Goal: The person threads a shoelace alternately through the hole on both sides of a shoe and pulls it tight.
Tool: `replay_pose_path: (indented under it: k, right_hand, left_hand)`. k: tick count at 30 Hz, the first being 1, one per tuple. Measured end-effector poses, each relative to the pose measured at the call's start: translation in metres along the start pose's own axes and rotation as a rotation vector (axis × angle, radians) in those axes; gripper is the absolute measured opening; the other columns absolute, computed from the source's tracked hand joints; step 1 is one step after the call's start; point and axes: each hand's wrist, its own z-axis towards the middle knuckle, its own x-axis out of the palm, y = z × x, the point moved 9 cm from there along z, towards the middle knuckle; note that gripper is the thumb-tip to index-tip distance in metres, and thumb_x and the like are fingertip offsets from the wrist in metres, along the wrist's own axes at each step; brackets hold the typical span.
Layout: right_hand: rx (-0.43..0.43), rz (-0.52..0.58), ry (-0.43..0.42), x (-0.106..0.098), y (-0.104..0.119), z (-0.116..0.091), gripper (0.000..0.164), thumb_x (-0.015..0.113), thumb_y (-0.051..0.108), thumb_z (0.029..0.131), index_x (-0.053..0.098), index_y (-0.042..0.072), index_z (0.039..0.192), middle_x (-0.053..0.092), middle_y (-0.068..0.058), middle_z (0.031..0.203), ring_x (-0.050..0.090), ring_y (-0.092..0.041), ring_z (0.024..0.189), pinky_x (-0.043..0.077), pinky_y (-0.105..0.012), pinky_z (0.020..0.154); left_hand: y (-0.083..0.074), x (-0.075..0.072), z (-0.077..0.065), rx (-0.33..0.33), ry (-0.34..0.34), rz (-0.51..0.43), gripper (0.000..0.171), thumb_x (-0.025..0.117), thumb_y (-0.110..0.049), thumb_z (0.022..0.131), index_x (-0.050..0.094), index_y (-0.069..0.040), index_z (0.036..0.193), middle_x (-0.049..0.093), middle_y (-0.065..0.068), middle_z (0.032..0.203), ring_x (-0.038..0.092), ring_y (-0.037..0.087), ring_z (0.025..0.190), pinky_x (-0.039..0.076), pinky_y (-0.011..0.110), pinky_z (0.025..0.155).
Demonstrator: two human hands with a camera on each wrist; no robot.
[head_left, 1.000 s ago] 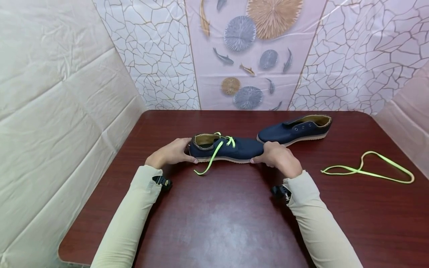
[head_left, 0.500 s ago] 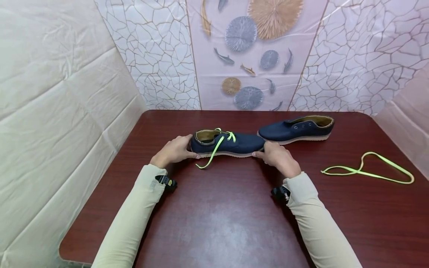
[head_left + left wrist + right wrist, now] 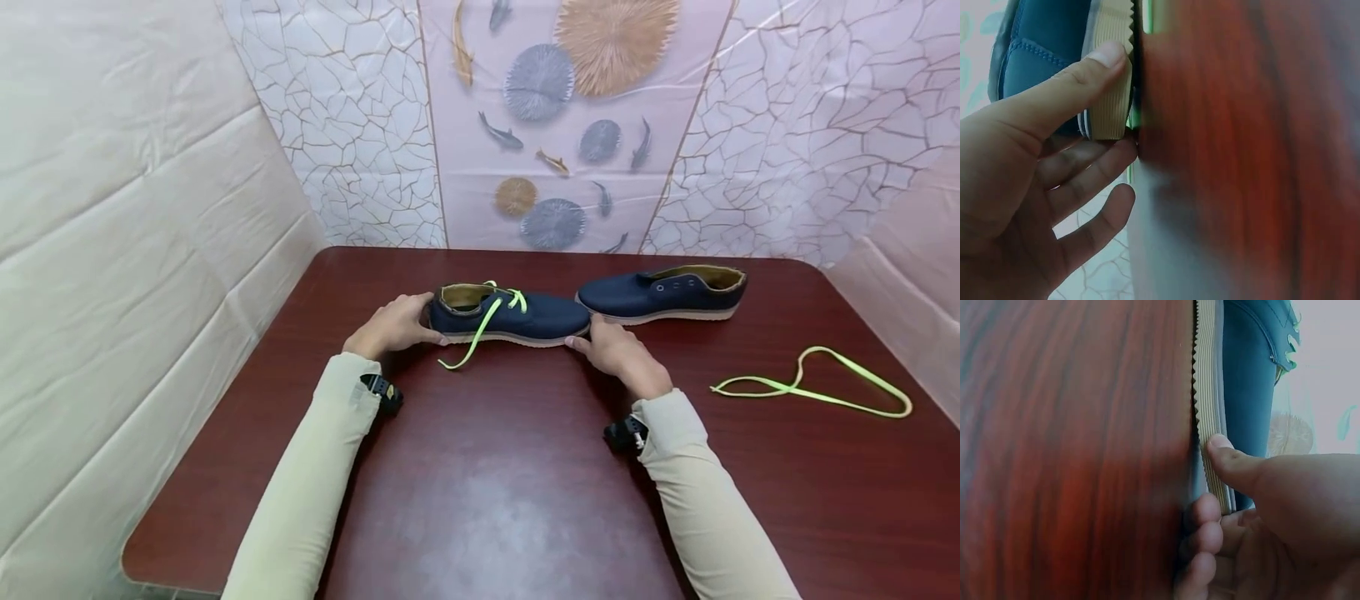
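In the head view a navy lace-up shoe [image 3: 551, 315] lies lengthwise near the table's far half, toe to the right. A neon-yellow shoelace [image 3: 517, 300] runs through its eyelets, one end hanging over the near side. My left hand [image 3: 393, 323] grips the heel; in the left wrist view its thumb presses the ribbed tan sole [image 3: 1110, 106], fingers behind and below. My right hand [image 3: 624, 357] grips the toe end, and the right wrist view has its thumb on the sole edge [image 3: 1210, 394] with fingers curled at the tip.
A second navy shoe [image 3: 618, 296], with no lace in its visible eyelets, stands behind and right, close to the held shoe's toe. A loose neon-yellow shoelace [image 3: 787, 388] lies looped on the right of the dark red table [image 3: 480, 467]. Patterned cloth [image 3: 360, 125] hangs behind.
Both hands have moved the laced shoe slightly away toward the back of the table, the heel end most. The second shoe and loose shoelace stay put.
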Motion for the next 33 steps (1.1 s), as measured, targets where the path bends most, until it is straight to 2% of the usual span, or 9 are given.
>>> replay_pose_path:
  k: [3, 5, 8, 11, 15, 20, 26, 30, 33]
  right_hand:
    - [-0.018, 0.008, -0.005, -0.002, -0.004, -0.001, 0.071, 0.052, 0.042, 0.111, 0.032, -0.011, 0.155, 0.045, -0.038, 0.153, 0.050, -0.058, 0.133, 0.043, -0.066, 0.108]
    - [-0.026, 0.009, -0.015, -0.002, -0.004, 0.001, 0.066, 0.052, 0.043, 0.111, 0.039, -0.010, 0.150, 0.054, -0.035, 0.144, 0.055, -0.055, 0.126, 0.046, -0.063, 0.103]
    - [-0.019, 0.034, -0.012, -0.003, -0.006, 0.003, 0.051, 0.052, 0.045, 0.111, 0.055, -0.004, 0.128, 0.070, -0.022, 0.111, 0.066, -0.041, 0.100, 0.050, -0.053, 0.087]
    - [-0.014, 0.072, -0.001, -0.004, -0.009, 0.003, 0.044, 0.053, 0.046, 0.110, 0.065, 0.005, 0.099, 0.067, -0.007, 0.078, 0.063, -0.026, 0.073, 0.047, -0.042, 0.074]
    - [0.005, 0.138, -0.015, -0.004, -0.015, 0.002, 0.049, 0.057, 0.048, 0.108, 0.070, 0.011, 0.078, 0.064, -0.002, 0.066, 0.060, -0.020, 0.060, 0.048, -0.037, 0.062]
    - [0.067, 0.246, -0.038, -0.003, -0.025, 0.002, 0.047, 0.064, 0.052, 0.103, 0.072, 0.011, 0.084, 0.064, -0.002, 0.066, 0.058, -0.019, 0.058, 0.049, -0.035, 0.056]
    - [0.059, 0.316, -0.016, -0.003, -0.028, 0.004, 0.040, 0.065, 0.045, 0.104, 0.071, 0.006, 0.097, 0.065, -0.002, 0.071, 0.059, -0.016, 0.056, 0.051, -0.031, 0.056]
    - [0.058, 0.444, -0.028, -0.006, -0.033, 0.003, 0.037, 0.064, 0.037, 0.106, 0.065, 0.001, 0.107, 0.065, -0.004, 0.077, 0.060, -0.014, 0.058, 0.052, -0.029, 0.057]
    - [0.062, 0.487, -0.095, -0.017, -0.039, -0.001, 0.038, 0.063, 0.036, 0.106, 0.063, -0.001, 0.112, 0.065, -0.008, 0.081, 0.060, -0.015, 0.061, 0.053, -0.029, 0.058]
  left_hand:
    - [0.003, 0.004, 0.006, -0.021, 0.003, -0.075, 0.073, 0.087, -0.035, 0.088, 0.054, -0.007, 0.147, 0.068, 0.011, 0.116, 0.063, 0.026, 0.107, 0.050, 0.050, 0.094]
    - [0.008, 0.006, 0.007, -0.032, -0.001, -0.148, 0.070, 0.087, -0.031, 0.089, 0.054, -0.006, 0.146, 0.068, 0.011, 0.111, 0.062, 0.026, 0.101, 0.049, 0.045, 0.090]
    - [0.010, 0.005, 0.009, -0.040, 0.000, -0.224, 0.072, 0.085, -0.025, 0.091, 0.051, -0.004, 0.150, 0.068, 0.014, 0.117, 0.062, 0.028, 0.106, 0.050, 0.044, 0.094]
    - [0.009, 0.007, 0.011, -0.053, 0.006, -0.278, 0.076, 0.085, -0.022, 0.092, 0.047, -0.004, 0.155, 0.066, 0.017, 0.131, 0.060, 0.030, 0.119, 0.048, 0.047, 0.105]
    - [0.013, 0.014, 0.010, -0.078, -0.026, -0.380, 0.078, 0.085, -0.021, 0.092, 0.046, -0.006, 0.158, 0.065, 0.018, 0.138, 0.061, 0.030, 0.115, 0.049, 0.041, 0.097]
    - [0.016, 0.021, 0.009, -0.068, -0.081, -0.483, 0.074, 0.084, -0.018, 0.092, 0.048, -0.005, 0.156, 0.066, 0.019, 0.133, 0.061, 0.025, 0.099, 0.046, 0.030, 0.079]
    - [0.015, 0.024, 0.008, -0.062, -0.106, -0.549, 0.074, 0.083, -0.014, 0.093, 0.047, -0.004, 0.157, 0.067, 0.017, 0.121, 0.061, 0.026, 0.101, 0.046, 0.029, 0.082]
    - [0.016, 0.025, 0.007, -0.065, -0.111, -0.517, 0.075, 0.084, -0.018, 0.092, 0.048, -0.008, 0.157, 0.067, 0.014, 0.117, 0.062, 0.026, 0.104, 0.046, 0.033, 0.088]
    - [0.016, 0.026, 0.007, -0.073, -0.106, -0.463, 0.073, 0.084, -0.025, 0.093, 0.049, -0.015, 0.156, 0.068, 0.010, 0.111, 0.062, 0.024, 0.104, 0.045, 0.036, 0.092]
